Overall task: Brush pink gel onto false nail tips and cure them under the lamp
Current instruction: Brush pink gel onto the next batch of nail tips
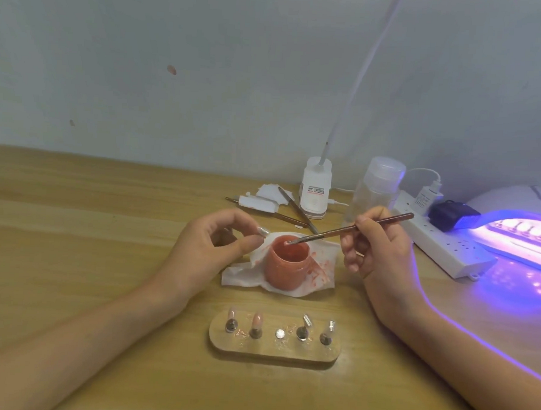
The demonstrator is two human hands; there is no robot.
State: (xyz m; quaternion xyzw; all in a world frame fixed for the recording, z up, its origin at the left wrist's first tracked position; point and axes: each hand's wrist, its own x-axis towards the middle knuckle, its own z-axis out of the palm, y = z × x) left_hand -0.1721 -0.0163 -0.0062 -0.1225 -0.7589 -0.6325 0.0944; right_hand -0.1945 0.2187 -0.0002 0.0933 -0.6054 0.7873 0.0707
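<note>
An open pink gel jar stands on a stained white tissue mid-table. My right hand grips a thin brown brush, its tip dipped at the jar's rim. My left hand pinches a clear nail tip between thumb and forefinger, just left of the jar. In front lies a wooden nail stand; two pink tips sit on its left pegs, two clear tips on its right pegs, the middle magnet bare. The curing lamp glows violet at the right.
Behind the jar lie spare tools, white pads, a white clip-lamp base and a clear bottle. A white power strip with a black plug runs beside the lamp. A wall closes off the table's far edge.
</note>
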